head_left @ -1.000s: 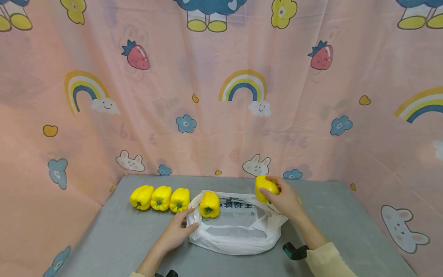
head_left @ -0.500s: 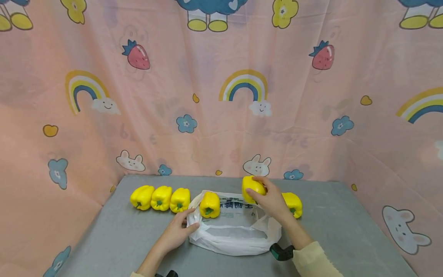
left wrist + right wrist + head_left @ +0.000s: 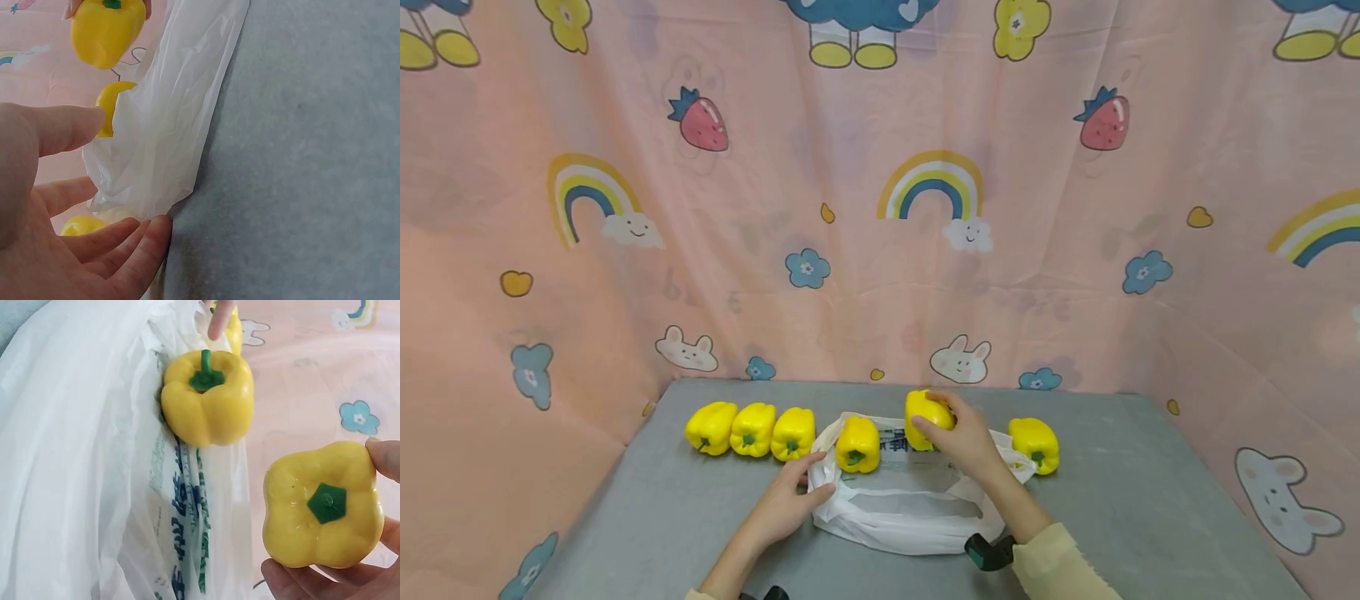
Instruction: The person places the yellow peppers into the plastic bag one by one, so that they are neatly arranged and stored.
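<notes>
A white plastic bag (image 3: 917, 535) with dark printing lies on the table, its mouth spread wide. My left hand (image 3: 784, 502) rests at the bag's left rim, fingers mostly straight and thumb apart, the fingertips against the plastic (image 3: 156, 144). Inside that left end sits a yellow bell pepper (image 3: 857, 446) with a green stem. Above the back of the bag's opening, my right hand (image 3: 967, 442) grips another yellow bell pepper (image 3: 325, 503) between thumb and fingers. Its green stem base faces the right wrist camera.
To the left of the bag, three yellow bell peppers (image 3: 752, 430) stand in a row on the grey table (image 3: 647, 508). One more bell pepper (image 3: 1035, 446) is at the bag's right edge. A pink patterned curtain (image 3: 850, 325) hangs behind.
My right hand has carried its bell pepper leftward over the bag, bringing the pepper at the right edge into full view. The left hand stays at the bag's left rim.
</notes>
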Tool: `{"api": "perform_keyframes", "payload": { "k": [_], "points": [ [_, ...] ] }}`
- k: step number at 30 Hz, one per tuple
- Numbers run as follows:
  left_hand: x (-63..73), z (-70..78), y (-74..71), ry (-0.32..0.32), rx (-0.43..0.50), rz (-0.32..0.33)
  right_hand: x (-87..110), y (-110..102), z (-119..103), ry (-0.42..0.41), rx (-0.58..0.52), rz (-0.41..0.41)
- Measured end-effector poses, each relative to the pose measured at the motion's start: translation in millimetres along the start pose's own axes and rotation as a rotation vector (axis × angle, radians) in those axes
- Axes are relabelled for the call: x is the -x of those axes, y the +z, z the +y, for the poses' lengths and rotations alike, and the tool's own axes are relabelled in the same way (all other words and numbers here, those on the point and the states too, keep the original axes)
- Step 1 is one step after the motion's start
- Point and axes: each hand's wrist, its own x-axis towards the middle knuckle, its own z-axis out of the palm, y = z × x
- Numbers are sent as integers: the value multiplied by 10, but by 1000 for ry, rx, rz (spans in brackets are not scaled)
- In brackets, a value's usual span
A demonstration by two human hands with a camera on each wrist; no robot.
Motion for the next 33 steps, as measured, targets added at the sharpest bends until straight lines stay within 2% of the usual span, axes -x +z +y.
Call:
{"api": "perform_keyframes", "payload": {
  "k": [15,23,33],
  "points": [
    [27,13,5,-11,11,-2,-3,310,30,53,-35,-49],
    [24,12,7,-5,9,4,-15,403,38,99,1,-70],
    [13,-12,8,4,11,5,-38,508,116,83,39,-74]
  ]
}}
